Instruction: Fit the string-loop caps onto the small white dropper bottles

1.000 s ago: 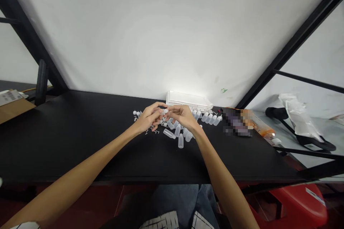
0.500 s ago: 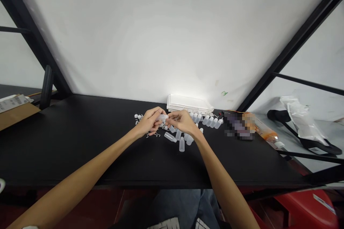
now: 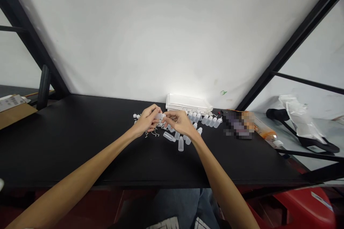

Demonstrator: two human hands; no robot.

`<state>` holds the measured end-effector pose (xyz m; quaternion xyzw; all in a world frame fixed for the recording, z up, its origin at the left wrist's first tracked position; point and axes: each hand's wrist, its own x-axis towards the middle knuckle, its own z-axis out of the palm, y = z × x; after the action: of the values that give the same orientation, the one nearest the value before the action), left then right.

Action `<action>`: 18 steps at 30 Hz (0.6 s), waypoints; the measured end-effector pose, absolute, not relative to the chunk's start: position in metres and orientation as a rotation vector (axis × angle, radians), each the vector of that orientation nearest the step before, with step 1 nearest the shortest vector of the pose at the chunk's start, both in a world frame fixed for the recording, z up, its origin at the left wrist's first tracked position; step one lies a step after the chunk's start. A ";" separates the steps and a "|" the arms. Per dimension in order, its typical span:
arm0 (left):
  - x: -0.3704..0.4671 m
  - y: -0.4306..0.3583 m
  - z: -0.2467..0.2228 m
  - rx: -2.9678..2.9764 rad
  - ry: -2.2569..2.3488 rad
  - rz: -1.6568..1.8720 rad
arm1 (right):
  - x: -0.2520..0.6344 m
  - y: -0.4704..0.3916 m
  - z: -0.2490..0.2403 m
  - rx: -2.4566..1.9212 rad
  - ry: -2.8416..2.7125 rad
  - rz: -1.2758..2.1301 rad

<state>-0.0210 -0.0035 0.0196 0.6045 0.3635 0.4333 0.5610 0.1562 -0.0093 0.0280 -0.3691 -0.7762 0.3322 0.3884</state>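
My left hand (image 3: 146, 121) is closed around a small translucent plastic squeeze bottle (image 3: 159, 116), which lies nearly level with its top toward the right. At that end my right hand (image 3: 179, 121) pinches a small white cap (image 3: 163, 116) at the bottle's neck; the fingers partly hide it. Below my hands are several loose bottles, among them a lying bottle (image 3: 169, 136) and another bottle (image 3: 181, 144) nearer me. White caps with thin straps (image 3: 156, 134) are scattered under and beside my left hand.
Rows of capped bottles (image 3: 212, 121) stand at the back right, before a stack of white trays (image 3: 188, 102) by the wall. Farther right are a blurred-out item (image 3: 238, 125) and an orange-labelled bottle (image 3: 266, 134). A cardboard box (image 3: 17, 112) sits at far left on the black table (image 3: 107, 164).
Both hands stay together at the held bottle, with only small finger shifts at its capped end. The whole view has slid slightly.
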 end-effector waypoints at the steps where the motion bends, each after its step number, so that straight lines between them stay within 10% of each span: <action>1: -0.021 -0.003 0.020 1.431 0.868 1.028 | 0.156 -0.009 0.027 -0.939 -1.976 0.852; 18: -0.030 -0.007 0.025 2.099 0.929 1.132 | 0.155 -0.009 0.031 -0.712 -1.729 1.225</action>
<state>-0.0301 -0.0071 0.0252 0.7856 0.3476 0.4236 0.2873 0.1548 -0.0090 0.0305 -0.2865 -0.6953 0.4928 0.4378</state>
